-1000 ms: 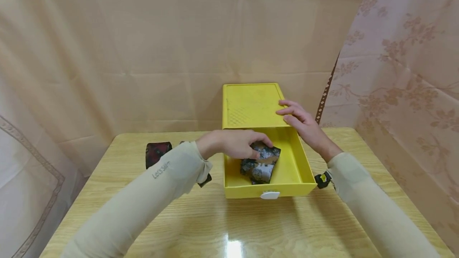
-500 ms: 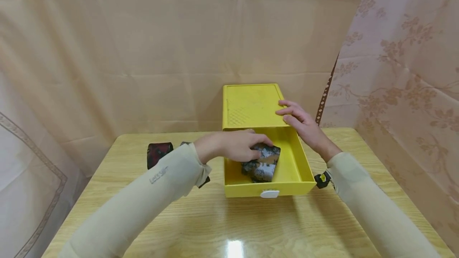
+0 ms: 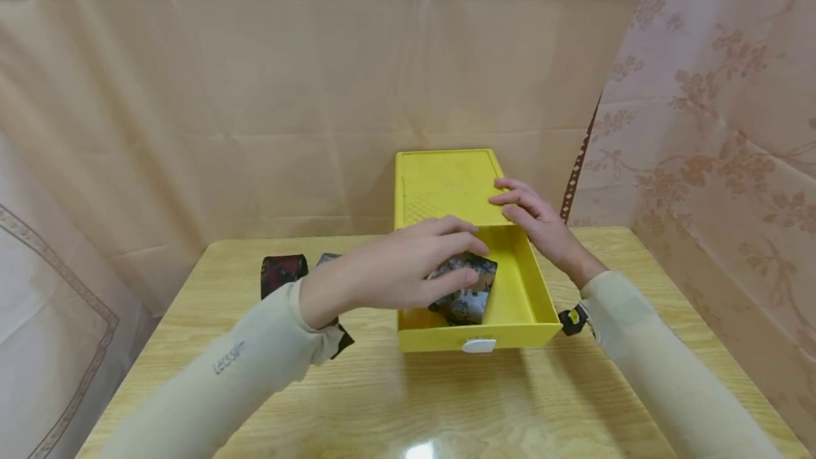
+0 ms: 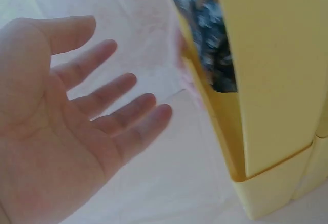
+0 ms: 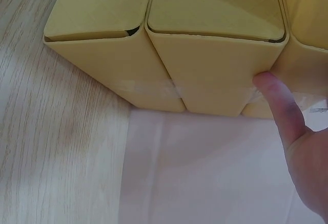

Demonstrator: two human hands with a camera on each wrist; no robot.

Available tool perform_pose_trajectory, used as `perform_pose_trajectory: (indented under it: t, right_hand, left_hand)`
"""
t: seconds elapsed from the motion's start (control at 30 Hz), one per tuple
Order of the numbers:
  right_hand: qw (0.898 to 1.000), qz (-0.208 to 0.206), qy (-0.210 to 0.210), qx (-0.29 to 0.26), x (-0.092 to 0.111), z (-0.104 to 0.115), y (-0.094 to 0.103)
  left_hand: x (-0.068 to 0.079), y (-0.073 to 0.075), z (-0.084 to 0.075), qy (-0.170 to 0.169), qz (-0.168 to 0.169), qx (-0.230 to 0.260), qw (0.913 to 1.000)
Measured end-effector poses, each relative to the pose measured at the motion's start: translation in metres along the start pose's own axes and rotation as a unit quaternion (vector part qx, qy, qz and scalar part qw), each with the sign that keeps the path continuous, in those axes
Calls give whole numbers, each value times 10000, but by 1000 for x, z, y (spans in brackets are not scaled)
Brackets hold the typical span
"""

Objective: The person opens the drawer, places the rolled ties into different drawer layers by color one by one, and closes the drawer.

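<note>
A yellow drawer (image 3: pixel 510 303) with a white handle stands pulled out of a yellow cabinet (image 3: pixel 449 186). Inside lies a folded piece of dark cloth (image 3: pixel 468 303) with a grey and brown pattern, also visible in the left wrist view as patterned cloth (image 4: pixel 207 39). My left hand (image 3: pixel 401 264) is over the drawer's left side, fingers spread; the left wrist view shows its palm (image 4: pixel 56 121) holding nothing, apart from the drawer. My right hand (image 3: pixel 542 222) rests with extended fingers on the cabinet's top right edge; in the right wrist view its fingertip (image 5: pixel 266 80) touches the side.
On the table (image 3: pixel 344 402), left of the cabinet, lies a dark red and black folded cloth (image 3: pixel 280 273). A grey folded piece (image 3: pixel 328 258) is mostly hidden behind my left wrist. A beige curtain (image 3: pixel 287 91) hangs behind, and a floral curtain (image 3: pixel 733 161) on the right.
My left hand has let go of the patterned cloth in the drawer, and its fingers have spread as it moved up and left. My right hand has stayed on the cabinet.
</note>
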State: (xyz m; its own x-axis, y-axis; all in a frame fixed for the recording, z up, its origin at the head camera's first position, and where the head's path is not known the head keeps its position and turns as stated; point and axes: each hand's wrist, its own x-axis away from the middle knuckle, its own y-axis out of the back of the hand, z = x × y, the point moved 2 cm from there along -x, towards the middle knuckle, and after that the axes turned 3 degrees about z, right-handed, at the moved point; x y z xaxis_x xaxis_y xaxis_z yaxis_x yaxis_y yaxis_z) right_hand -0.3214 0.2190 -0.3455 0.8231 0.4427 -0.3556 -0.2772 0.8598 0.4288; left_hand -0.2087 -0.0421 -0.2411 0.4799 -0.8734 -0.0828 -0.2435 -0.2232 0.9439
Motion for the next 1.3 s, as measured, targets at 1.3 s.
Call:
perform_pose_trajectory:
  t: [1.3]
  right_hand:
    - [9998, -15, -207, 22, 1, 1, -1]
  left_hand:
    - [22, -113, -28, -997, 1242, 4508, 8783]
